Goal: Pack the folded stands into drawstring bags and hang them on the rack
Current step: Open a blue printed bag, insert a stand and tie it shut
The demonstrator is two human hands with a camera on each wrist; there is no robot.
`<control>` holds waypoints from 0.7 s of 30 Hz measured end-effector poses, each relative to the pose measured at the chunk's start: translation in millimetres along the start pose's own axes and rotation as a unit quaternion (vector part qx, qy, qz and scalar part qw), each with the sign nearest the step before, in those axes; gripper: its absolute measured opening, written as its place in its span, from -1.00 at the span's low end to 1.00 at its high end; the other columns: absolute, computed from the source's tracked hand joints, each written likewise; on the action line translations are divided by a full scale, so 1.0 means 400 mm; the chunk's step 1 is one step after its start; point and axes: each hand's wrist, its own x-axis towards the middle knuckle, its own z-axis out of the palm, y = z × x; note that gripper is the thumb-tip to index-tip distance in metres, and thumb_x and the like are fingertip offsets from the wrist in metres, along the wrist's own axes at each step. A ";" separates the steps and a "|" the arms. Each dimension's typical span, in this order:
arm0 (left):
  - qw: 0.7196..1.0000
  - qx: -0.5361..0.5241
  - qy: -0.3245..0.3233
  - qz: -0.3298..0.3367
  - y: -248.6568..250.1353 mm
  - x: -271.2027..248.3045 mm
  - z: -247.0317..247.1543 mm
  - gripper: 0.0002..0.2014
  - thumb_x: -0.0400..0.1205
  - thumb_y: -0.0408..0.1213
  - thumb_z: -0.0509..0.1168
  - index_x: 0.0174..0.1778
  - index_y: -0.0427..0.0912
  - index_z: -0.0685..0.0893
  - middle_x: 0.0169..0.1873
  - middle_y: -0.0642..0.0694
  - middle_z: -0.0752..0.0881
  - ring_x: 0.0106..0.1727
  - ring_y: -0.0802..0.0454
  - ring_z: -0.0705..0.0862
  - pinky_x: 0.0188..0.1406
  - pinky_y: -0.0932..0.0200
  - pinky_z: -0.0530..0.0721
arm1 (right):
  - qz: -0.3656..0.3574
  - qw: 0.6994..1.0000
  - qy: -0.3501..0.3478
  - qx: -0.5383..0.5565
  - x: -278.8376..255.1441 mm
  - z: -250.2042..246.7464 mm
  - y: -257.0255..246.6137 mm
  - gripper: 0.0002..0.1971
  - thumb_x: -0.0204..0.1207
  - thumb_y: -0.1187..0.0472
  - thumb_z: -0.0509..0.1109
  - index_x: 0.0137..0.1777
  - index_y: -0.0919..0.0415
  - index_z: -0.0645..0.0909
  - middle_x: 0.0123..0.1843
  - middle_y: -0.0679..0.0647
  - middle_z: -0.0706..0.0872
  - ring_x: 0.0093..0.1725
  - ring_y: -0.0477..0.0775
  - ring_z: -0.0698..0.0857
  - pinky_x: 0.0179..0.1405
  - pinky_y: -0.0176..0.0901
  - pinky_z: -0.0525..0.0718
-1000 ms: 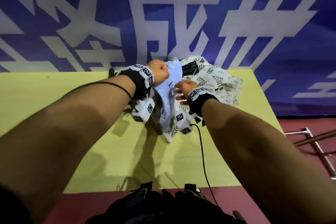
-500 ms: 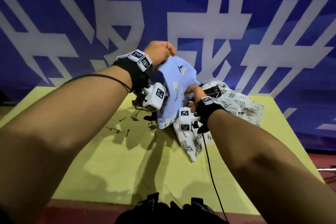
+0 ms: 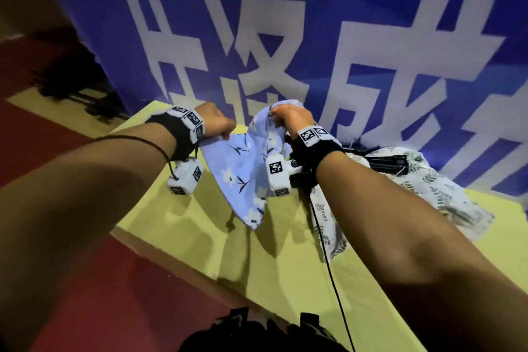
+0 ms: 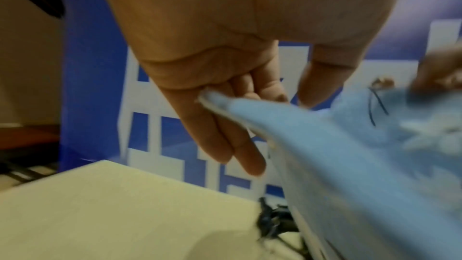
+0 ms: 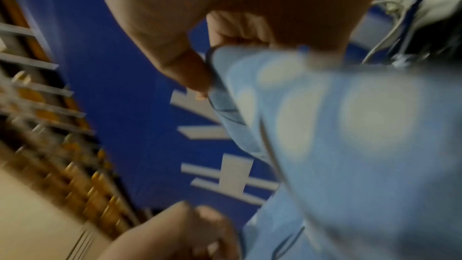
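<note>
Nearest to the person, both forearms reach out over the yellow table (image 3: 183, 240), and a black cable (image 3: 328, 263) runs down from the right wrist. Between the two hands hangs the blue drawstring bag (image 3: 243, 177), printed with white flowers; it is lifted off the table, with its lower corner pointing down.

The left hand (image 3: 217, 123) is at the left edge of the bag. In the left wrist view its fingers (image 4: 225, 135) are bent only a little, and an edge of the blue cloth (image 4: 325, 145) is caught between the fingers and the palm, so the hand pinches the bag there.

The right hand (image 3: 291, 117) is a little farther and to the right, at the top of the bag. Its fingers are curled tight, and the thumb (image 5: 185, 72) presses the hem against them.

Farther right, on the table, lies a white bag with a leaf pattern (image 3: 445, 197), and on it a black folded stand (image 3: 385, 163). Behind the table hangs a blue banner with large white characters (image 3: 285, 37).
</note>
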 end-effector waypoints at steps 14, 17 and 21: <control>0.984 0.069 0.134 -0.099 -0.460 0.098 -0.108 -0.78 0.52 -0.43 0.29 0.06 -0.17 0.63 -0.02 -0.38 0.70 -0.19 -0.23 0.60 -0.24 0.10 0.54 | 0.175 0.964 -0.125 -0.159 0.083 0.293 0.233 -0.41 0.39 0.09 0.50 0.42 0.23 0.50 0.03 0.28 0.78 -0.05 0.27 0.79 -0.15 0.12 0.75; 0.989 0.090 0.080 -0.091 -0.519 0.189 -0.128 -0.73 0.59 -0.42 0.26 0.21 -0.23 0.66 0.13 -0.29 0.68 0.11 -0.31 0.65 -0.06 0.03 0.61 | 0.193 0.938 -0.151 -0.246 0.151 0.390 0.291 -0.76 0.25 0.00 0.51 -0.41 0.15 0.61 -0.31 0.24 0.74 -0.29 0.19 0.64 -0.27 0.06 0.62; 0.992 0.085 0.069 -0.056 -0.604 0.310 -0.160 -0.75 0.56 -0.46 0.25 0.07 -0.20 0.75 0.08 -0.30 0.72 0.05 -0.33 0.67 -0.12 0.02 0.63 | 0.200 0.899 -0.192 -0.340 0.196 0.528 0.288 -0.74 0.26 -0.03 0.56 -0.30 0.10 0.58 -0.25 0.21 0.68 -0.29 0.13 0.55 -0.30 -0.21 0.52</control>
